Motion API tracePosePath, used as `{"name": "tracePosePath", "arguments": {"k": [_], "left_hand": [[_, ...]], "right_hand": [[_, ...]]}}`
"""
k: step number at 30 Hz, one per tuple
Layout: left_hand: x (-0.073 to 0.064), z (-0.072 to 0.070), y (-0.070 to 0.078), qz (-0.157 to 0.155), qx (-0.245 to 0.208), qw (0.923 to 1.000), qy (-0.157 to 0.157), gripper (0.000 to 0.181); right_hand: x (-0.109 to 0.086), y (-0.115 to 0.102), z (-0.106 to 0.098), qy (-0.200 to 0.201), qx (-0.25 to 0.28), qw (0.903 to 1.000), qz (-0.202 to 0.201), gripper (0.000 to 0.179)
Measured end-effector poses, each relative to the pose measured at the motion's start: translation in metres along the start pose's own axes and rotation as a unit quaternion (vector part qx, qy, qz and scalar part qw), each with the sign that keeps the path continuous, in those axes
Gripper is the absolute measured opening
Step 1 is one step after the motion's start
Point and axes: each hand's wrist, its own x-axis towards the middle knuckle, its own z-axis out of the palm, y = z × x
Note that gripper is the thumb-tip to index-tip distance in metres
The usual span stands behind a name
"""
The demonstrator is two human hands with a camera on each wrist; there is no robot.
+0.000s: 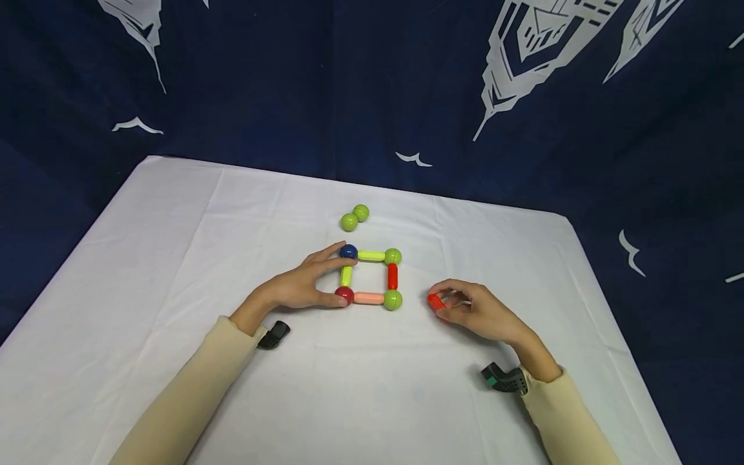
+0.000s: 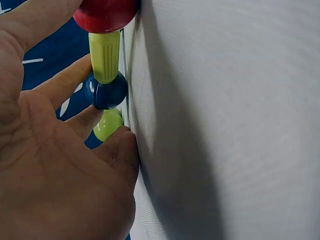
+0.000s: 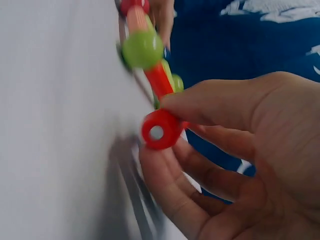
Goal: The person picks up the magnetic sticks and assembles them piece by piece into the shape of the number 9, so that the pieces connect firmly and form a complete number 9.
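A square of magnetic rods and balls lies on the table in the head view. Its corners are a blue ball (image 1: pixel 349 252), a red ball (image 1: pixel 345 296) and two green balls, joined by two yellow-green rods, a red rod (image 1: pixel 392 276) and a pink rod (image 1: pixel 369 298). My left hand (image 1: pixel 302 284) holds its left side, thumb at the red ball and fingers about the blue one. To the right of the square, my right hand (image 1: pixel 479 313) pinches a loose red magnetic rod (image 3: pixel 161 131) between thumb and fingers; its metal end faces the right wrist camera.
Two loose green balls (image 1: pixel 349 222) lie together beyond the square. White cloth (image 1: pixel 372 387) covers the table. A dark blue curtain (image 1: pixel 290 84) with white drawings hangs behind the far edge.
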Motion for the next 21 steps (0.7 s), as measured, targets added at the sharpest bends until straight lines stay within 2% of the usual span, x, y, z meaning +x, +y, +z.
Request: {"name": "tracePosePath", "arguments": {"k": [4, 7, 13, 16, 21], "left_hand": [[0.001, 0.001, -0.001, 0.002, 0.002, 1.0000, -0.001, 0.074], [0.002, 0.001, -0.001, 0.005, 0.006, 1.0000, -0.001, 0.074], [0.002, 0.001, -0.001, 0.008, 0.012, 0.9999, -0.001, 0.074], [0.001, 0.000, -0.001, 0.004, 0.011, 0.9999, -0.002, 0.074], [0.001, 0.000, 0.000, 0.001, 0.008, 1.0000, -0.004, 0.073]], "right_hand": [[0.002, -0.011, 0.013, -0.012, 0.062, 0.9978, 0.020, 0.029], [0.004, -0.015, 0.023, -0.022, 0.117, 0.9925, 0.026, 0.030], [0.007, -0.021, 0.042, -0.034, 0.232, 0.9694, 0.073, 0.049], [0.008, -0.024, 0.049, -0.041, 0.253, 0.9623, 0.091, 0.059], [0.009, -0.029, 0.058, -0.026, 0.260, 0.9588, 0.111, 0.068]]}}
